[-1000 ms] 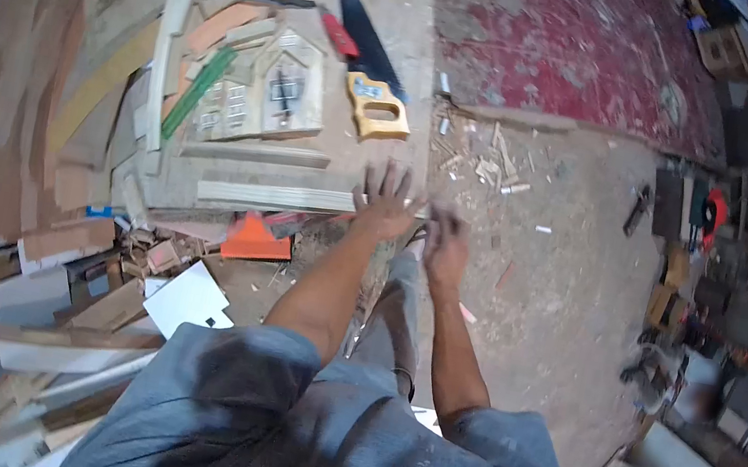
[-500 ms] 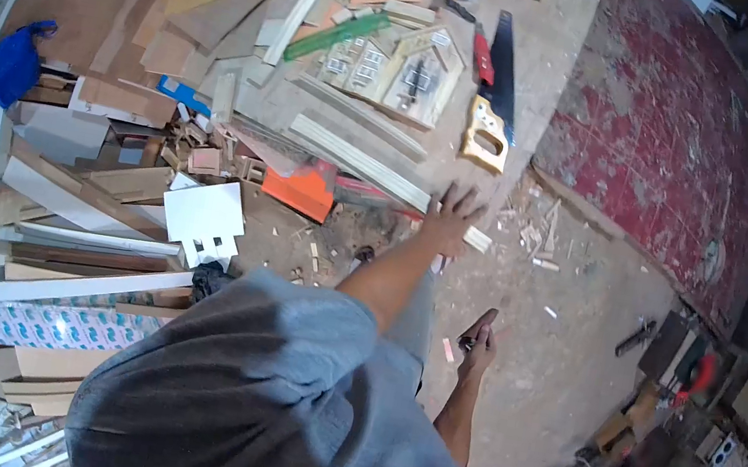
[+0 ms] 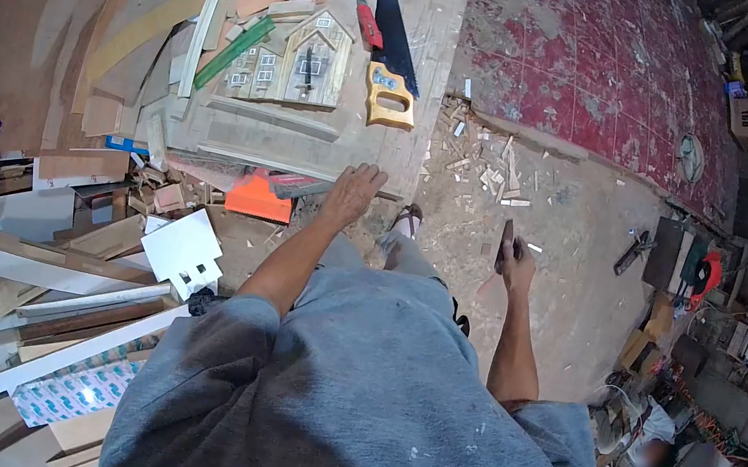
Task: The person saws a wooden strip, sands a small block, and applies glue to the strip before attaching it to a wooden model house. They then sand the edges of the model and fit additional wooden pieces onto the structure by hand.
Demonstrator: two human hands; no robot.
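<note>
under the left hand (image 3: 353, 196), fingers bent, its grip hard to tell, lies the strip (image 3: 267, 161); even, flat pressure would steady it. off to the side, the right hand (image 3: 516, 269) grips a dark tool (image 3: 505, 240), best kept clear. beyond the left hand rests the saw (image 3: 396, 51).

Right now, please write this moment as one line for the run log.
left hand: on wooden strip | right hand: gripping narrow dark object, unidentified | handsaw: lying on worktable

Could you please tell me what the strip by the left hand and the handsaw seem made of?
Strip: bare wood, apparently, being pale and unpainted. Handsaw blade: probably dark-finished metal, thin and flat. Handle: yellow, perhaps varnished wood or plastic.
</note>
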